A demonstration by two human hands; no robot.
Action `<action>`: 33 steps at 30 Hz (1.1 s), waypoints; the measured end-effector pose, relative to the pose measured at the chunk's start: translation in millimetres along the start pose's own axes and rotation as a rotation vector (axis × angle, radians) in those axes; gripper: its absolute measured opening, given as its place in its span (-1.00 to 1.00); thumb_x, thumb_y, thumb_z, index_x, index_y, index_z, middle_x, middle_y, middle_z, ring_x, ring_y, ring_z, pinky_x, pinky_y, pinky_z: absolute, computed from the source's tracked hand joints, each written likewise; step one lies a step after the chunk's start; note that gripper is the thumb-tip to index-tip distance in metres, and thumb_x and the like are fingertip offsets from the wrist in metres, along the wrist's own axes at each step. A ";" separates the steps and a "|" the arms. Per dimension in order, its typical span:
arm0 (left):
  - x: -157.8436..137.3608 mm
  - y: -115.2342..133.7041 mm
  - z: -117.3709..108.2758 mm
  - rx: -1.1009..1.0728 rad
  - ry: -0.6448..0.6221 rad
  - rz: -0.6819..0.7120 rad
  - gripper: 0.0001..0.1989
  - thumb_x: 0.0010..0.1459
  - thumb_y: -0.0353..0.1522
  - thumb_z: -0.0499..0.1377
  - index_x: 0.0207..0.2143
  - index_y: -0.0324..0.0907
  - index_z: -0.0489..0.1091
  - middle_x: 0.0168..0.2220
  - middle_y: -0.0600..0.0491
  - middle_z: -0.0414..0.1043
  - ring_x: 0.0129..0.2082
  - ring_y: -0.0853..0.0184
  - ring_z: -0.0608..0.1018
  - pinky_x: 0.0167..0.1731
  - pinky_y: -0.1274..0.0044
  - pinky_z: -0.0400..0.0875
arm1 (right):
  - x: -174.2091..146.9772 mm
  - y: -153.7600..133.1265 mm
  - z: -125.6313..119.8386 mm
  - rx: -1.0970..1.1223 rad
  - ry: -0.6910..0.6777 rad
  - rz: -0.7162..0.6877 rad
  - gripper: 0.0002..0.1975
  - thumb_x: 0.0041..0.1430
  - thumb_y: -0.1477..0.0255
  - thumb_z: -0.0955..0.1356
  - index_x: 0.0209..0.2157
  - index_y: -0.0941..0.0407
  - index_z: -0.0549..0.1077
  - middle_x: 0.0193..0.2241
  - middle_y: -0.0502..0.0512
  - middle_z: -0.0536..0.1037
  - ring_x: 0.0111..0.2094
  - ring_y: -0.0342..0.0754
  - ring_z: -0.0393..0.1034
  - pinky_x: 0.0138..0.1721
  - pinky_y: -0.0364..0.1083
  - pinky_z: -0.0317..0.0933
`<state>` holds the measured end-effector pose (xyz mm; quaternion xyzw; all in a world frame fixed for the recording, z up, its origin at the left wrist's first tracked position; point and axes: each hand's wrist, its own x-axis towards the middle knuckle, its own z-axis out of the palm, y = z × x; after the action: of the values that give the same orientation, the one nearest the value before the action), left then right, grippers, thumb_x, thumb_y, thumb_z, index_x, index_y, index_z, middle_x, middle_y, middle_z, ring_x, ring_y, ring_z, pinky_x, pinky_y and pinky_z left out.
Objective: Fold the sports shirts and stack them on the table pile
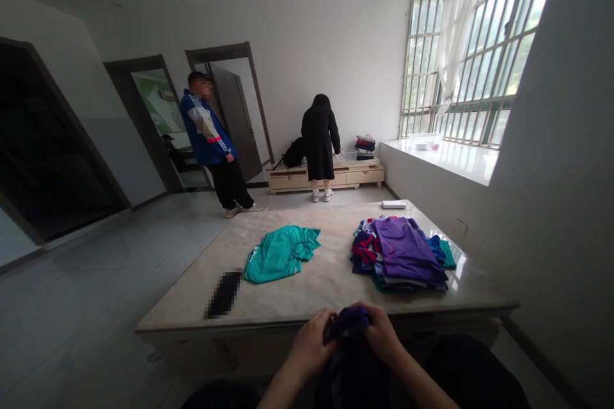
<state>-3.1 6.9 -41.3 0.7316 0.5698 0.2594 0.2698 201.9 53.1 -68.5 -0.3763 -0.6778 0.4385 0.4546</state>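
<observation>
Head view: purple garment (352, 321) between both hands.

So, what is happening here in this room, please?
A person sits at a marble table and holds a dark purple garment with both hands, left hand and right hand, near the table's edge. On the table lie a teal garment and a pile of clothes. Two other people stand at the far wall, one at a low cabinet.
</observation>
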 end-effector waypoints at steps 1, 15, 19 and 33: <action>1.2 -3.1 0.2 0.034 0.002 -0.005 -0.77 0.13 -0.40 0.18 -0.14 -0.15 0.50 -0.15 -0.01 0.57 -0.15 0.22 0.57 -0.14 0.50 0.38 | 2.0 0.4 -5.1 0.034 0.046 -0.007 -0.69 -0.03 0.48 0.30 -0.29 0.13 0.66 -0.35 0.12 0.69 -0.27 0.10 0.56 -0.17 -0.05 0.34; 2.6 8.3 4.5 -0.196 0.082 0.097 -0.67 0.34 -0.19 0.05 -0.15 -0.13 0.55 -0.13 -0.07 0.59 -0.06 0.17 0.58 -0.01 0.43 0.43 | 2.1 2.0 -2.9 0.156 0.019 0.023 -0.80 -0.03 0.42 0.36 -0.37 0.15 0.62 -0.41 0.10 0.66 -0.33 0.08 0.51 -0.22 -0.03 0.35; 5.1 6.2 -6.4 -0.170 0.312 0.025 -0.62 0.37 -0.15 -0.04 -0.23 -0.14 0.50 -0.22 -0.08 0.58 -0.16 0.17 0.59 -0.10 0.45 0.44 | 5.6 5.0 -8.7 0.080 0.037 0.049 -0.80 0.08 0.32 0.38 -0.39 0.15 0.60 -0.45 0.09 0.62 -0.36 0.07 0.47 -0.27 -0.04 0.33; 4.7 17.0 -9.5 -0.378 0.323 0.030 -0.65 0.38 -0.13 0.00 -0.17 -0.17 0.45 -0.25 -0.01 0.57 -0.20 0.24 0.59 -0.15 0.50 0.45 | -10.7 -11.2 6.8 -0.034 -0.204 -0.051 -0.28 0.10 0.25 0.49 0.30 -0.01 0.35 0.15 0.19 0.51 0.12 0.18 0.42 0.00 0.05 0.36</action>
<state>3.2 8.9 -22.4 0.6255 0.5361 0.4787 0.3036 197.5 37.9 -62.5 -0.3198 -0.7373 0.4512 0.3879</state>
